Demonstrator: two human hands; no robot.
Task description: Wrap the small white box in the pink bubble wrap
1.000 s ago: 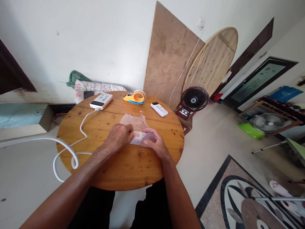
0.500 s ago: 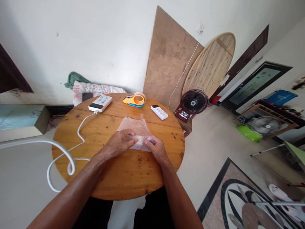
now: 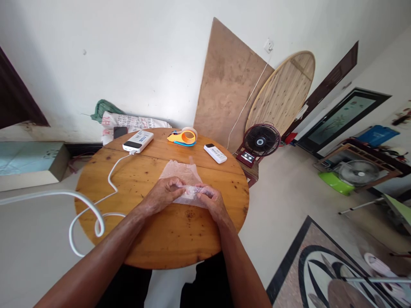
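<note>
A sheet of clear bubble wrap (image 3: 181, 169) lies on the round wooden table (image 3: 154, 239) in front of me. Its near part is gathered into a roll around something I cannot make out. My left hand (image 3: 165, 192) pinches the left end of that roll, thumb toward me and fingers behind. At the right end, my right hand (image 3: 211, 199) grips it the same way. A small strip of clear tape (image 3: 191, 160) sticks out from the far edge of the wrap.
Beyond the wrap lie an orange tape dispenser (image 3: 183, 137), a white power bank (image 3: 215, 153) and a larger white power bank (image 3: 138, 141) with a white cable (image 3: 111, 177) plugged in. The cable loops off the table's left side. A fan (image 3: 261, 140) stands behind the table's right edge.
The near part of the bubble wrap is bunched more tightly between my hands, with the fingers curled further over it. The view has shifted slightly.
</note>
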